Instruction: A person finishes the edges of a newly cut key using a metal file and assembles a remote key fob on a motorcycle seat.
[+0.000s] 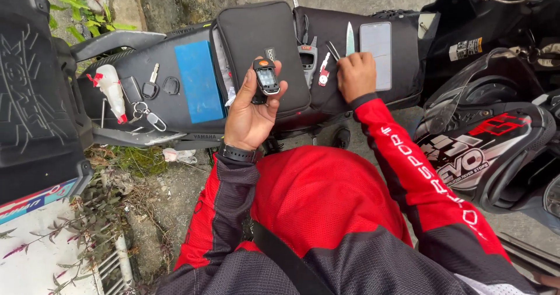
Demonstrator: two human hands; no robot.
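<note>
Left hand [251, 117] grips a key fob [266, 79]; right hand [356, 76], curled, on the motorcycle seat [146, 61] outdoors.

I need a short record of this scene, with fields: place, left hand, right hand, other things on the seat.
place: motorcycle seat used as a table, seen from above
left hand: raised, palm up, holds a small black device with an orange button
right hand: rests knuckles up on the seat, fingers on small tools
other things: black pouch, blue card, phone, keys, small blade, white bottle with red tip
beside the seat: helmet
</note>
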